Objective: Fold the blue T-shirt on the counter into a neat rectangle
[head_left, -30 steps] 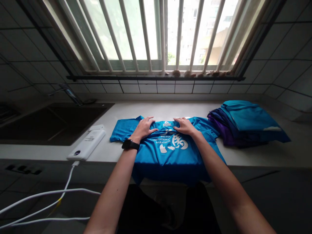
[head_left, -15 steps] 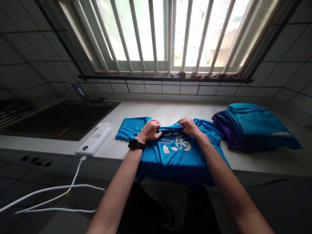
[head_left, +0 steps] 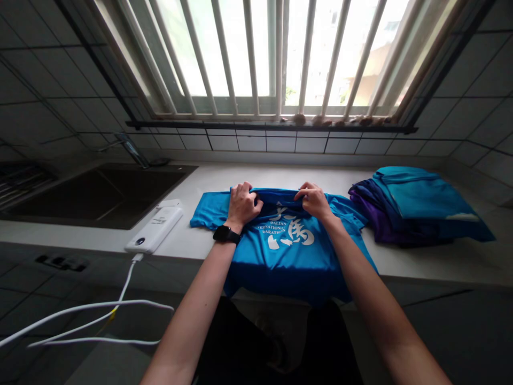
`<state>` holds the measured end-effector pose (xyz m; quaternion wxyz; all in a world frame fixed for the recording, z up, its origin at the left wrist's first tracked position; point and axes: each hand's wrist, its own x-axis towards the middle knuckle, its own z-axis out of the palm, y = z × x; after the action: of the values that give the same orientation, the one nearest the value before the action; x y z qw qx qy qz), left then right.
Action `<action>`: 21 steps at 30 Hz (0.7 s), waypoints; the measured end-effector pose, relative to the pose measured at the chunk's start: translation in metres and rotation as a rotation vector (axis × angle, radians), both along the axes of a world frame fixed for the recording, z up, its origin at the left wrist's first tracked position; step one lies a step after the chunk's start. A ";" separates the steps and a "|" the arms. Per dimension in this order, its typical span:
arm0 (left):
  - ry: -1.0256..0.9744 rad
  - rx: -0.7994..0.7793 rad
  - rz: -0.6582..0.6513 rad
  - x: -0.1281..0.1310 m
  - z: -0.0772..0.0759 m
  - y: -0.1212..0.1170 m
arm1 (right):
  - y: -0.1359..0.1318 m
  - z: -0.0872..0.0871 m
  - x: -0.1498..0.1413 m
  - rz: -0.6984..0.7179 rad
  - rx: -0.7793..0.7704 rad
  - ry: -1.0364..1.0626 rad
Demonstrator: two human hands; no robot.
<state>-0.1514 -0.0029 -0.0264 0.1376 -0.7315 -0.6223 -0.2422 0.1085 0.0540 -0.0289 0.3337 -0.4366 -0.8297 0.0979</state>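
A blue T-shirt with white marathon lettering lies spread on the white counter, its lower part hanging over the front edge. My left hand, with a black watch on the wrist, has its fingers curled on the shirt's far edge at the left of the collar. At the right of the collar, my right hand pinches the fabric between thumb and fingers. Between both hands the neckline is stretched and the inside of the collar shows. The shirt's sleeves lie out to either side.
A pile of folded blue and purple clothes sits on the counter to the right. On the left are a white power bank with a white cable and a dark sink. A barred window is behind.
Both hands have moved slightly away from me, drawing the collar edge toward the window. The neckline now lies flatter and more of the white print shows.
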 end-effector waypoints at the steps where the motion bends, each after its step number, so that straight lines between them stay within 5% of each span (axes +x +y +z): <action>1: 0.012 -0.008 0.010 0.001 -0.001 0.001 | 0.001 -0.001 -0.001 -0.049 0.017 -0.014; 6: -0.004 -0.038 0.052 0.002 -0.006 0.007 | 0.005 -0.009 -0.001 -0.128 0.003 0.006; 17: -0.018 -0.260 -0.027 -0.010 -0.024 0.016 | 0.007 -0.019 0.000 0.141 -0.157 -0.109; 21: -0.066 -0.271 0.082 -0.014 -0.035 0.026 | 0.004 -0.024 -0.005 0.073 -0.261 -0.243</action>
<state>-0.1657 0.0227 -0.0617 0.0266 -0.7089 -0.6830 -0.1739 0.1035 0.0585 -0.0529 0.1676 -0.4543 -0.8595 0.1634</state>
